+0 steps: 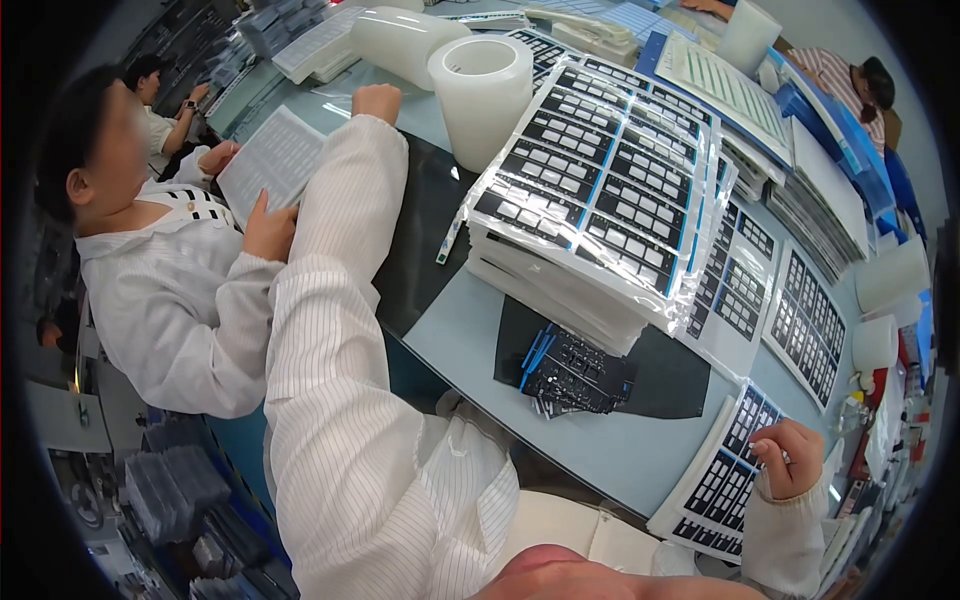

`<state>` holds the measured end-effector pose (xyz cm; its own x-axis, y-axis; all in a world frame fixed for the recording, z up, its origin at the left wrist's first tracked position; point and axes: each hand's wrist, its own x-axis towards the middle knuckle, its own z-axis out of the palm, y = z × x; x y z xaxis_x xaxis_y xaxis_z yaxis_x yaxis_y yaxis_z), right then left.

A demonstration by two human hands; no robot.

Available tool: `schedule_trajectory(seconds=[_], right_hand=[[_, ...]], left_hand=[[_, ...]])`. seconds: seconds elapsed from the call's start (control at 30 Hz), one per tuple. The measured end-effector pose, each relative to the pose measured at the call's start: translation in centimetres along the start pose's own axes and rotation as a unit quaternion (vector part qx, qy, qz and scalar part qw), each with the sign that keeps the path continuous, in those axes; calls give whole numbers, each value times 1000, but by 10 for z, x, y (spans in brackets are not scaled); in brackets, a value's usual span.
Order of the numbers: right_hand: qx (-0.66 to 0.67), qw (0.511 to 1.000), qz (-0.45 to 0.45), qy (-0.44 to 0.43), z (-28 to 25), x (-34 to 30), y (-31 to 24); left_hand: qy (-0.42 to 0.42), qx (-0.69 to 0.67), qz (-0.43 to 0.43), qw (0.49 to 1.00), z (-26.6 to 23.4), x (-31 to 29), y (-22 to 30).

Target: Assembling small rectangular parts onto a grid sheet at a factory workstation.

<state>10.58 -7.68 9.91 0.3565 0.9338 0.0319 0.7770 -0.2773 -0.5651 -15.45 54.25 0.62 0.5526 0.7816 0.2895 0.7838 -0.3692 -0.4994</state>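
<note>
My left hand (377, 102) is stretched far forward, its fingers curled under beside the rolls of clear film. Whatever those fingers may hold is hidden. At the near right, my right hand (790, 458) is closed, fingertips drawn together above a stack of black printed sheets (715, 490) with rows of white windows. I cannot make out anything in its grip. Between my hands stands a thick stack of similar glossy sheets (600, 170) with blue strips. Small cut black pieces (575, 375) lie in a loose pile on a black mat (670, 385).
Upright beyond the tall stack is a film roll (482, 100); another roll (410, 45) lies behind it. More printed sheets (805, 325) spread along the right. A person (180, 290) sits close at my left, holding a pale sheet (272, 165). Blue folders (835, 130) crowd the far right.
</note>
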Motion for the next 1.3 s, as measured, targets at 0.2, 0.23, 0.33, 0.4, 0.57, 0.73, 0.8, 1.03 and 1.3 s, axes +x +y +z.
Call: schedule_trajectory(seconds=[0.2, 0.23, 0.33, 0.4, 0.57, 0.73, 0.8, 1.03, 1.3], right_hand=[[8, 1000, -21, 7, -1, -6, 13], [0, 999, -43, 7, -1, -7, 16], [4, 999, -37, 12, -1, -8, 21], [13, 999, -30, 11, 3, -10, 28], [9, 999, -35, -1, 2, -15, 35], [65, 997, 34, 23, 2, -23, 38], [61, 997, 39, 20, 3, -19, 35], [80, 996, 48, -1, 9, -14, 45], [97, 992, 75, -12, 8, -4, 47]], left_hand=[[-27, 3, -42, 999, -4, -25, -18], [-29, 4, -42, 999, -5, -28, -16], [-32, 7, -59, 998, -1, -35, -9], [-53, -37, -105, 992, 9, -42, -4], [-142, -97, -163, 972, 11, -40, 11], [-54, -166, -207, 963, 25, -21, 3], [-114, -239, -228, 937, 31, -13, -5], [-96, -148, -240, 955, 22, -19, 4], [-174, -166, -229, 943, 32, -20, -1]])
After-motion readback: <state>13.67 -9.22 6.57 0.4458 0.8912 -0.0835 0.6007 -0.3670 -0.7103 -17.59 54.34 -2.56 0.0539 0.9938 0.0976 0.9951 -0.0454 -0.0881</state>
